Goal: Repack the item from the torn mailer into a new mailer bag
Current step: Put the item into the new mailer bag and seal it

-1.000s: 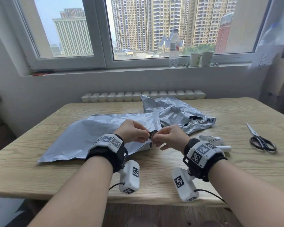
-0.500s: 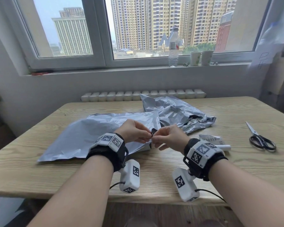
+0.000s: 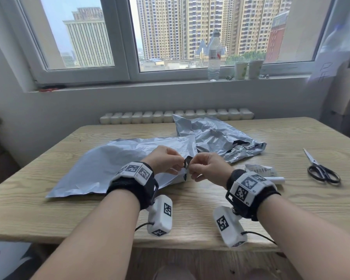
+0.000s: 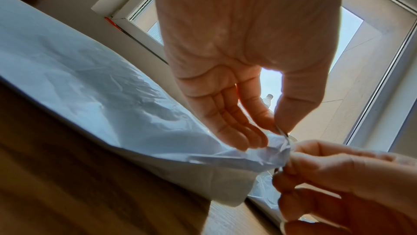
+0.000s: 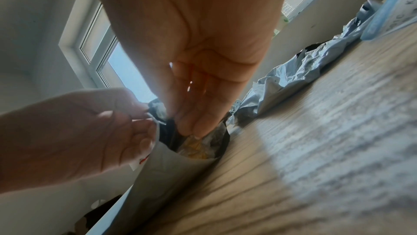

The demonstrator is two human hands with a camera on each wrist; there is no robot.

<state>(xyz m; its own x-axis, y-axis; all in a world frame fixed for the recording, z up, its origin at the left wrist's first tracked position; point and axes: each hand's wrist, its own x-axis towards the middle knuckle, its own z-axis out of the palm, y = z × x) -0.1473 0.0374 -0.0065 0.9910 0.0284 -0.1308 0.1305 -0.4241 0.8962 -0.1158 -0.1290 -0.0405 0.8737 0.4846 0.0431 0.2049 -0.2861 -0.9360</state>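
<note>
Here, both hands pinch the open mouth of the new mailer bag (image 3: 113,162) — left hand (image 3: 166,160), right hand (image 3: 208,168) — near the table's (image 3: 190,223) front edge. The torn mailer (image 3: 216,136) lies crumpled toward the far edge — scissors (image 3: 321,170) rest by the right edge.

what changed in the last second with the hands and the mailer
Almost nothing. Both hands keep pinching the mouth of the new mailer at the same spot: left hand and right hand have not visibly shifted, and neither grip let go. The dark flap between the fingers stands about as before. The torn mailer, scissors and table stayed put.
</note>
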